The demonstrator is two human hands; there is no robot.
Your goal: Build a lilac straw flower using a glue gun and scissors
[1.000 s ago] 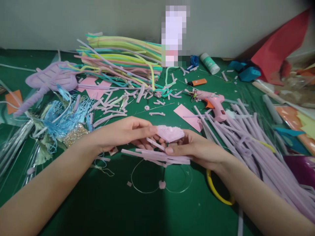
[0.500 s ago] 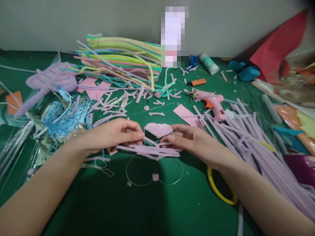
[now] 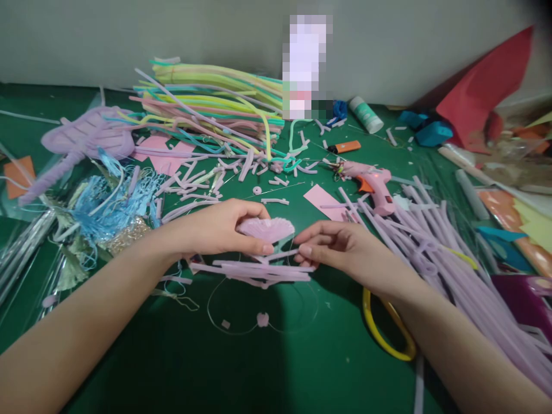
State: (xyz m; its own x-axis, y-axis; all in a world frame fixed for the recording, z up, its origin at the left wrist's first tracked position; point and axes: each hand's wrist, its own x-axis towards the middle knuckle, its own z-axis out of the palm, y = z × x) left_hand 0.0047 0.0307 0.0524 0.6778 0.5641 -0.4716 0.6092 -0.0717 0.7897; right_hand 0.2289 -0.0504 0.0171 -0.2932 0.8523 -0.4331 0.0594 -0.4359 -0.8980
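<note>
My left hand [image 3: 215, 231] is closed around a lilac, fan-shaped fuzzy piece [image 3: 271, 230], its thumb lying along the lower edge. Below the thumb, several lilac pipe cleaner lengths [image 3: 263, 270] are joined in a flat, roughly crosswise frame. My right hand [image 3: 340, 247] pinches the end of one thin lilac pipe cleaner [image 3: 282, 254] that slants from the frame. From the frame hang thin wire loops [image 3: 210, 316], with a small pink fuzzy piece [image 3: 263, 319] between them at the bottom. Parts of the joins are hidden by my left fingers.
Behind lie a pile of coloured pipe cleaners [image 3: 215, 86], cut scraps [image 3: 194, 178] and an orange lighter [image 3: 347, 146]. A pink glue gun [image 3: 371, 178] rests right of centre. Lilac pipe cleaners [image 3: 452, 287] and yellow-handled scissors [image 3: 368, 322] are at right, blue tassels [image 3: 103, 201] at left.
My left hand has moved right and up, from the frame's left side onto the fan-shaped piece. The fan piece and frame shifted slightly left. My right fingers now pinch the pipe cleaner's end.
</note>
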